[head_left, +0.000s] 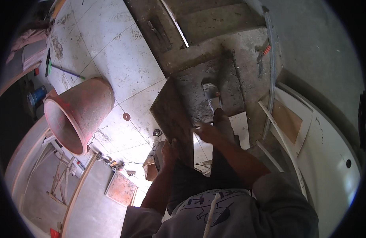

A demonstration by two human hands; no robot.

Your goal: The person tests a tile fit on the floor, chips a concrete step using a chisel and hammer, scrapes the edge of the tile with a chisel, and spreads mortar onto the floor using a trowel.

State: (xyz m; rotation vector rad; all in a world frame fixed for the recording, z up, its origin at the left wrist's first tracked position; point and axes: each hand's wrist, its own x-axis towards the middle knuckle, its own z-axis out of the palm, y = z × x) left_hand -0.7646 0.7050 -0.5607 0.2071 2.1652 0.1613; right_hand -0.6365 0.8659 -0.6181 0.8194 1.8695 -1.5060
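A dark brown flat slab (173, 115) stands tilted in front of my legs, one corner pointing away from me. My left hand (168, 152) is closed round its near left edge, thumb on the face. My right hand (205, 133) is closed at its right edge, with the fingertips partly hidden. Beyond the slab lies a rough patch of grey mortar (193, 93), where my shoe (210, 90) rests. Just left of the slab, a small dark metallic item (157, 132) sits on white floor tiles (123, 51).
A large reddish bucket (88, 105) lies on its side at left, near a reddish disc (126, 116). Concrete steps (214, 23) rise at the far side. A white door panel (323, 139) and poles (284, 146) are at right. Tools (107, 160) lie at lower left.
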